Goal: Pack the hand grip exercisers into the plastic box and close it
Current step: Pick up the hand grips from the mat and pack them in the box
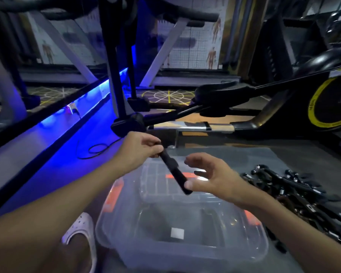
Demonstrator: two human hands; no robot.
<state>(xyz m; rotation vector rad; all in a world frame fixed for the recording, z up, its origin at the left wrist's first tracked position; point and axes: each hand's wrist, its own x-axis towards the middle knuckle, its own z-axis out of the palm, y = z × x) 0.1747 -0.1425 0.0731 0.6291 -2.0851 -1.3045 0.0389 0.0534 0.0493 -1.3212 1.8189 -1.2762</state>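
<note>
A clear plastic box (114,243) stands open on the floor in front of me, with nothing but a small white label inside. Its clear lid (158,180) with orange clips lies just behind it. My left hand (140,148) grips the top end of a black hand grip exerciser (173,170), which slants down over the lid. My right hand (211,174) hovers beside the exerciser's lower end with fingers spread; its thumb is close to the tip, and contact is unclear. A pile of several black hand grip exercisers (295,196) lies on the grey mat to the right.
An exercise bike (323,103) with a yellow-rimmed wheel stands at the right, its frame bars crossing behind the box. A blue-lit strip (73,138) and a black cable (95,148) run along the left. My white shoe (81,227) sits left of the box.
</note>
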